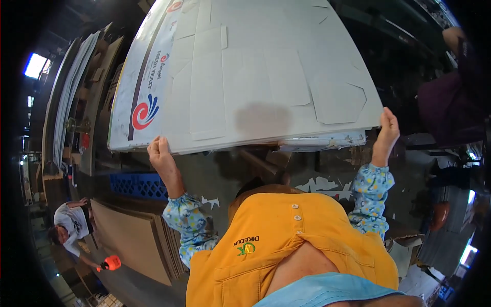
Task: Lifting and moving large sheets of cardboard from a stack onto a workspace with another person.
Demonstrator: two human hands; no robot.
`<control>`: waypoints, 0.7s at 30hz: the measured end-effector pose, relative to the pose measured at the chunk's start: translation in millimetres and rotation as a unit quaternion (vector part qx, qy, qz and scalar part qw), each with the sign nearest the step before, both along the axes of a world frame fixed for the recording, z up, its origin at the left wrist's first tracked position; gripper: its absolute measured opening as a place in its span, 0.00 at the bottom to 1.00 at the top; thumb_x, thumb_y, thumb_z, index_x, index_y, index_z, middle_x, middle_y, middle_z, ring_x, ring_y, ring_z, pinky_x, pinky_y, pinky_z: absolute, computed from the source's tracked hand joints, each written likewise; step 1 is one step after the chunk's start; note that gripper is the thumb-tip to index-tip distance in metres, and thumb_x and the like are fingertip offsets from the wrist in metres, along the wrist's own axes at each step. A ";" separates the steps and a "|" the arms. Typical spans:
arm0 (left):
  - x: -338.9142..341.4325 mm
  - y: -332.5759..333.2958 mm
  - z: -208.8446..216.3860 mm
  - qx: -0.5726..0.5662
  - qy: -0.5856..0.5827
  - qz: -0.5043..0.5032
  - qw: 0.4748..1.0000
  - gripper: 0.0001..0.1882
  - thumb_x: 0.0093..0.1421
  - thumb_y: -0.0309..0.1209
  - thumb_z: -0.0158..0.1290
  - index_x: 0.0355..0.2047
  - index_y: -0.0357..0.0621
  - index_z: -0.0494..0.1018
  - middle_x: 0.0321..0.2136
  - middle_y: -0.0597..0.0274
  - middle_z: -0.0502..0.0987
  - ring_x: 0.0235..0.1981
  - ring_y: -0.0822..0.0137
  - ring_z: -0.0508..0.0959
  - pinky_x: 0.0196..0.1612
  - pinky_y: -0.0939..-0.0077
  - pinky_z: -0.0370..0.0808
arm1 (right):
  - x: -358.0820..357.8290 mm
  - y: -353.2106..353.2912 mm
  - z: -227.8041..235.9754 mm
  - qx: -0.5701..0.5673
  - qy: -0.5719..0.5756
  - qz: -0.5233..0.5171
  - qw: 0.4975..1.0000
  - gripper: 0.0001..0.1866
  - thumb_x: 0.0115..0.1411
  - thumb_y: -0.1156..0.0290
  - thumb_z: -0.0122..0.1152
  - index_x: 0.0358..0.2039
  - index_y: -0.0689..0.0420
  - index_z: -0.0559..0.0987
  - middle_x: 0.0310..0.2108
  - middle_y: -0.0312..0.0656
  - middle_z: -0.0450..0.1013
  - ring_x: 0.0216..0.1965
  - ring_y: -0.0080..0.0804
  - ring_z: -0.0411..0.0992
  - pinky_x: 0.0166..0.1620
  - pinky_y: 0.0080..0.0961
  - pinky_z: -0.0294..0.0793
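Note:
A large flat white cardboard sheet (245, 77), die-cut with flap outlines and creases, lies in front of me on top of a stack. A printed strip with a red swirl and blue strokes runs along its left side. My left hand (164, 162) grips the sheet's near edge left of the middle, fingers on top. At the near right corner, my right hand (387, 134) holds the sheet's edge with its fingers bent together. The undersides of both grips are hidden. Under the near edge more printed cardboard (325, 140) shows, with a torn border.
Tan cardboard sheets (130, 240) lean at lower left, beside a blue plastic crate (135, 185). Tall board stacks (76, 97) stand at the left. A person (71, 225) holds an orange-red object (111, 263). Someone in dark purple (445, 107) is at right. Torn paper scraps (325, 187) litter the floor.

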State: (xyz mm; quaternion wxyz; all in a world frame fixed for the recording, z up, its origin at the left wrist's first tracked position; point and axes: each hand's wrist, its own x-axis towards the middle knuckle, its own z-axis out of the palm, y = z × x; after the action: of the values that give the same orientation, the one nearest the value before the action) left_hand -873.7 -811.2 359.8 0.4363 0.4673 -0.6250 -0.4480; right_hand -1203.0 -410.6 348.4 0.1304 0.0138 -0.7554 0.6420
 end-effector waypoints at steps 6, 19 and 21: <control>1.5 8.5 -15.2 -0.061 -0.124 -0.021 0.990 0.17 0.58 0.33 0.46 0.43 0.31 0.68 0.38 0.53 0.66 0.39 0.63 0.67 0.46 0.73 0.63 | -0.5 -2.2 -13.7 0.093 0.014 -0.016 0.995 0.15 0.59 0.67 0.49 0.43 0.62 0.74 0.40 0.45 0.72 0.40 0.29 0.69 0.45 0.21 0.66; -2.2 8.7 -18.7 -0.061 -0.099 -0.023 0.993 0.17 0.58 0.31 0.46 0.44 0.30 0.67 0.39 0.55 0.68 0.39 0.65 0.69 0.45 0.75 0.65 | 4.9 -4.2 -20.0 0.129 0.048 -0.010 0.990 0.15 0.59 0.67 0.49 0.42 0.61 0.75 0.40 0.44 0.73 0.40 0.31 0.70 0.43 0.24 0.69; 5.1 -2.0 -16.2 0.049 0.029 -0.044 0.997 0.17 0.57 0.29 0.47 0.44 0.30 0.66 0.40 0.53 0.69 0.39 0.66 0.70 0.44 0.77 0.66 | 6.4 -6.8 -19.2 0.101 0.039 -0.015 0.994 0.15 0.59 0.67 0.49 0.42 0.61 0.75 0.40 0.44 0.73 0.40 0.31 0.70 0.44 0.23 0.68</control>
State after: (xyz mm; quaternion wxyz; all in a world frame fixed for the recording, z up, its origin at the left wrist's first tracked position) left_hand -868.6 -813.2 343.7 0.4113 0.4468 -0.6093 -0.5099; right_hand -1196.6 -417.4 329.2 0.1678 0.0405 -0.8110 0.5590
